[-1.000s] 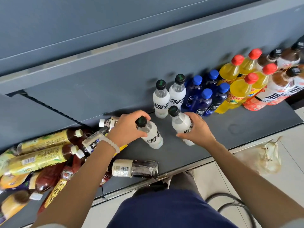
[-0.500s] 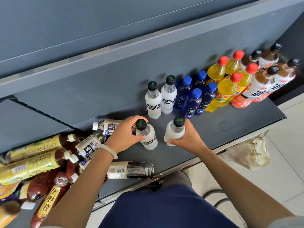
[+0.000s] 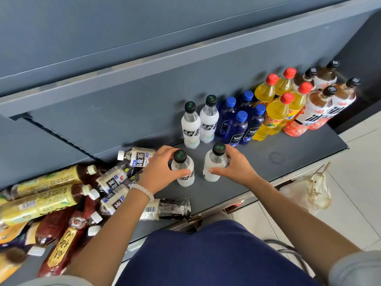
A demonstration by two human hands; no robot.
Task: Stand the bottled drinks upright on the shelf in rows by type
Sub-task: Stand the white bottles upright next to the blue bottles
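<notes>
Two white bottles with black caps stand upright mid-shelf. My left hand (image 3: 159,170) grips the left one (image 3: 184,172); my right hand (image 3: 235,168) grips the right one (image 3: 213,168). Behind them two more white bottles (image 3: 199,122) stand at the back of the grey shelf (image 3: 288,153). Rightward along the back stand blue bottles (image 3: 240,122), yellow bottles with red caps (image 3: 276,108) and brown bottles with black caps (image 3: 321,102).
A heap of lying bottles fills the shelf's left: yellow-labelled tea (image 3: 41,195), dark red bottles (image 3: 59,232), white-capped tea (image 3: 136,157). A dark bottle (image 3: 167,209) lies by the front edge. A plastic bag (image 3: 313,190) hangs right, above the tiled floor.
Both held white bottles went from tilted to upright on the shelf. My view shifted, so the standing rows sit further left in frame.
</notes>
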